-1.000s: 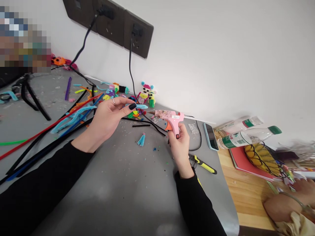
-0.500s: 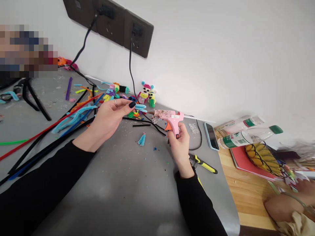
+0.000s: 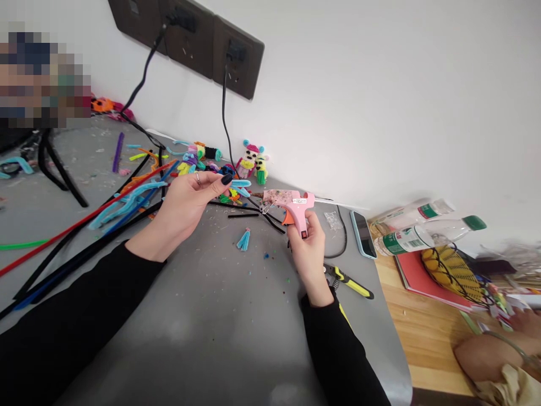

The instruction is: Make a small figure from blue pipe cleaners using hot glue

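Head view: the right hand is gripping a pink, pistol-shaped plastic glue gun; beside its nozzle, the left hand is pinching a light-blue, fuzzy folded stem, whose strands are now standing apart, apparently within the nozzle's reach.
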Demonstrator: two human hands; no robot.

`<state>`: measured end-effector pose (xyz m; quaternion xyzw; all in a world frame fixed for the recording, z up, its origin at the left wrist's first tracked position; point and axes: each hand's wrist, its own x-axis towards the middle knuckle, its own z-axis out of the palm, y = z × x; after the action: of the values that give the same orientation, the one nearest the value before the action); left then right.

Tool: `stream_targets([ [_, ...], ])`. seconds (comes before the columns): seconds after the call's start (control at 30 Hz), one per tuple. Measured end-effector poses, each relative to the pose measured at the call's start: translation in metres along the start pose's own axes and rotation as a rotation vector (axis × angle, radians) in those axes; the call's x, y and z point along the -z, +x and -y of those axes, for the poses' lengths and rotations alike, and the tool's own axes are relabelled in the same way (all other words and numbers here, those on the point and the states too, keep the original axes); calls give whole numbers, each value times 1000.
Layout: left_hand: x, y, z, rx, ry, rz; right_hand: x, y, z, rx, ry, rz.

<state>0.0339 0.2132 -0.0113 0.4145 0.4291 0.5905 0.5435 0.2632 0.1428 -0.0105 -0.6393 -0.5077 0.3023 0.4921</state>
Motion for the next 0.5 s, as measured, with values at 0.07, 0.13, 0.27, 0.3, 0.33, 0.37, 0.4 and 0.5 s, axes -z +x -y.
stream_targets([
  [0.07, 1, -1, 1, -21, 71, -10, 0, 0, 1, 5, 0, 3],
  [0.13, 1, -1, 1, -38, 108, -19, -1, 0, 1, 11, 1, 3],
  [0.27, 1, -2, -2, -42, 111, -32, -1, 1, 0, 19, 5, 1],
  [0.3, 0, -3, -3, -38, 107, -34, -1, 0, 0, 20, 5, 0],
  [0.33, 0, -3, -3, -31, 102, -41, -1, 0, 0, 20, 4, 0],
  [0.37, 0, -3, -3, -25, 95, -52, -1, 0, 0, 20, 3, -1],
  [0.4, 0, -2, -3, -19, 89, -59, -1, 0, 0, 19, 1, -2],
  [0.5, -1, -3, -3, -17, 88, -58, -1, 0, 0, 18, -4, -1],
])
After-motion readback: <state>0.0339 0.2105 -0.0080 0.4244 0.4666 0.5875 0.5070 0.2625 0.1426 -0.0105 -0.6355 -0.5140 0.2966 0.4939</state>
